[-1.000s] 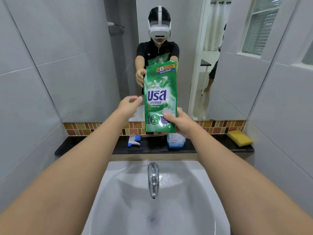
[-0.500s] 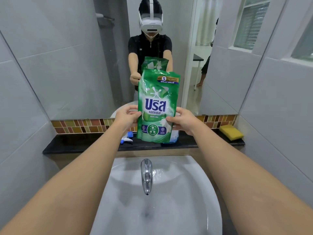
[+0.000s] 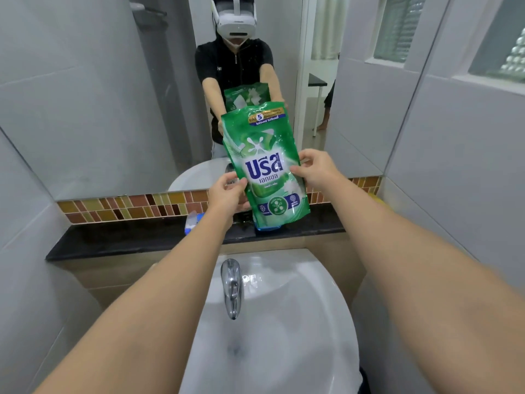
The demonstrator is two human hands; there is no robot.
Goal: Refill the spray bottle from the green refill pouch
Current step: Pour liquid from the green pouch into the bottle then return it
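**Pouch held, still sealed**

Green refill pouch (image 3: 262,166) at frame centre, above the worktop (image 3: 127,240). Left hand (image 3: 227,193) and right hand (image 3: 315,166) each grip a side edge. Judged soft, sloshing, slick film: support low, tear at top corner. Spray bottle (image 3: 268,227) mostly hidden behind.

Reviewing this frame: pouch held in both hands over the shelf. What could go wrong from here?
1. The pouch is pinched only at its side edges by the left hand and right hand; it may sag or slip.
2. The pouch hides most of the bottle, so pouring could miss it and wet the shelf.
3. The spray head lies near the shelf edge; an arm could knock it into the sink.
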